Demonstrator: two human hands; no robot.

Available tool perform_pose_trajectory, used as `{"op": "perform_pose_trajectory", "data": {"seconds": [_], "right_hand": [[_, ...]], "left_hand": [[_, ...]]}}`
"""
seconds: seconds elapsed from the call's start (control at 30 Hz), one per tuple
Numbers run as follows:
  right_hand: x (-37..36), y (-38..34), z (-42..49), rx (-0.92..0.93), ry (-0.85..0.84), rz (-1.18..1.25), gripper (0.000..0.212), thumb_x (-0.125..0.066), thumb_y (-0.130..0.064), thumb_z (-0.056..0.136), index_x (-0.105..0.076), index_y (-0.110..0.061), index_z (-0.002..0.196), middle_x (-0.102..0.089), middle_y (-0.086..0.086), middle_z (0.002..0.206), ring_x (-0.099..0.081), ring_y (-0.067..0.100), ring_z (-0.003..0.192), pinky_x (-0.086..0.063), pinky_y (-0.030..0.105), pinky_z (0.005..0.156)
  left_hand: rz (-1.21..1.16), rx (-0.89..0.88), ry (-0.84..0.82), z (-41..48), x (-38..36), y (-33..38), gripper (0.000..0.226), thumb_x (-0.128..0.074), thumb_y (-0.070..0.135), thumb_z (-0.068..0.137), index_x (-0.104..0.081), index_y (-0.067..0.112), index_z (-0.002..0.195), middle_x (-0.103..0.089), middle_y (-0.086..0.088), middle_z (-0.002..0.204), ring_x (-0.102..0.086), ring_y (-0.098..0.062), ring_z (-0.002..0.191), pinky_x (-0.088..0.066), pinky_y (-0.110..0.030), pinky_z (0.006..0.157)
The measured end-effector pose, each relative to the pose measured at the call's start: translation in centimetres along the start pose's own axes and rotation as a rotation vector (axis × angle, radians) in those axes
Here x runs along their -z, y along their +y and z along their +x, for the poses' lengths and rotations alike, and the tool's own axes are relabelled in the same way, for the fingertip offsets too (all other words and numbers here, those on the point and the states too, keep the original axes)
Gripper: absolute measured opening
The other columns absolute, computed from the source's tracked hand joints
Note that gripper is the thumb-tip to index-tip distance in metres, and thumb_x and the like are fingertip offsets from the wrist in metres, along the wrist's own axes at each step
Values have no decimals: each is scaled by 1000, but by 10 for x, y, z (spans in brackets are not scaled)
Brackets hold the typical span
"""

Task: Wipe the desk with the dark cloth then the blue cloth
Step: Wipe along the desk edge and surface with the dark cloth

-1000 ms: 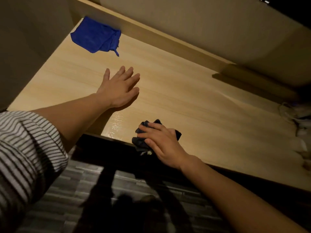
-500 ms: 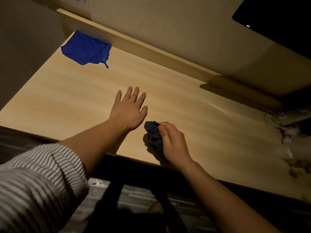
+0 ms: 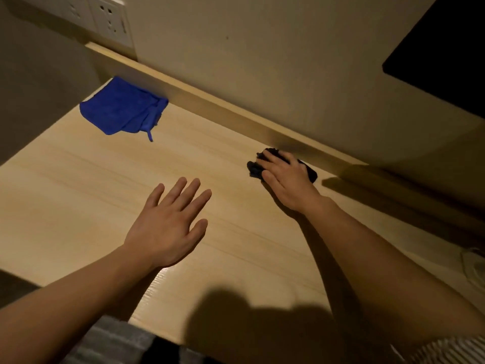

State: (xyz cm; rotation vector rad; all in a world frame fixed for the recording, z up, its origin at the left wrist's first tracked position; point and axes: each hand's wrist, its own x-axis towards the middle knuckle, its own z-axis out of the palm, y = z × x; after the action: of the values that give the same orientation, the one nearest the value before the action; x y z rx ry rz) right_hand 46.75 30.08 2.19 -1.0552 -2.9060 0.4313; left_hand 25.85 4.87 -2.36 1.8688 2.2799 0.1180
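The dark cloth is bunched on the light wooden desk close to the raised back ledge, and my right hand lies on top of it, pressing it down and covering most of it. My left hand rests flat on the desk nearer to me, fingers spread, holding nothing. The blue cloth lies crumpled in the far left corner of the desk, apart from both hands.
A wooden ledge runs along the back against the wall. Wall sockets sit above the left corner. A dark screen hangs at the upper right. Something pale lies at the right edge.
My right hand has pushed the dark cloth from the desk's front edge to the back ledge. My left hand stays flat on the desk. The camera has leaned forward over the desk.
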Motion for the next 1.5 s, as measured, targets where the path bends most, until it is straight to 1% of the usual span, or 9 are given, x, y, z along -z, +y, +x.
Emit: {"op": "perform_pose_trajectory", "data": {"seconds": [0.07,0.17,0.27,0.37,0.5,1.1,1.23,1.37,1.5], "right_hand": [[-7,16,5,84,-52,-44,53,-20,-56,109,-35,-42,158,-25,-14,170,-16,22,156,-25,51,112],[3,32,20,175,-55,-62,61,-10,-67,105,-24,-46,160,-25,-18,169,-19,19,155,-26,46,105],[10,41,34,229,-107,-120,63,-12,-70,104,-23,-45,160,-25,-17,169,-19,15,156,-19,48,111],[-2,42,33,255,-118,-167,63,-20,-71,104,-20,-46,161,-17,-16,171,-8,14,159,-11,50,119],[-12,34,17,258,-110,-173,64,-18,-74,103,-15,-48,161,-13,-14,173,-1,18,160,-10,53,124],[-65,-117,-165,296,-146,-52,57,-23,-62,108,-23,-42,162,-17,-10,172,-3,18,160,-8,42,128],[-72,-146,-197,293,-134,7,54,-33,-55,109,-35,-36,160,-28,-10,169,-13,16,159,-20,40,124],[-78,-166,-228,280,-77,96,44,-47,-41,109,-54,-26,150,-46,-6,161,-33,18,153,-42,41,106],[-82,-178,-253,215,-89,213,40,-50,-37,109,-62,-19,142,-57,-3,152,-42,18,148,-47,46,99]], "left_hand": [[15,12,-9,0,2,1,69,-6,67,105,4,44,169,13,9,177,19,-15,163,6,-49,131],[31,19,-24,0,4,2,68,-6,67,105,5,44,168,13,10,177,21,-14,162,4,-50,131],[13,12,-16,0,5,1,67,-9,67,106,2,44,169,9,9,178,19,-13,163,1,-51,132],[18,16,-11,0,5,2,67,-11,67,106,-1,44,169,6,9,179,16,-13,163,-1,-52,132],[18,21,-15,1,5,2,68,-9,67,106,-1,44,169,6,10,179,16,-13,164,-2,-53,132],[-16,-36,15,1,5,-1,70,-8,66,105,-3,39,170,1,3,180,6,-21,165,-1,-56,130],[-38,-57,18,-3,9,-1,69,-11,61,106,-11,36,170,-6,0,180,0,-24,166,-3,-58,130],[-131,-81,63,-10,14,1,66,-20,56,107,-23,32,169,-13,-1,180,-7,-24,165,-8,-57,130],[-208,-118,75,-12,16,20,67,-22,57,107,-24,31,168,-13,0,179,-7,-24,165,-7,-54,130]]}}
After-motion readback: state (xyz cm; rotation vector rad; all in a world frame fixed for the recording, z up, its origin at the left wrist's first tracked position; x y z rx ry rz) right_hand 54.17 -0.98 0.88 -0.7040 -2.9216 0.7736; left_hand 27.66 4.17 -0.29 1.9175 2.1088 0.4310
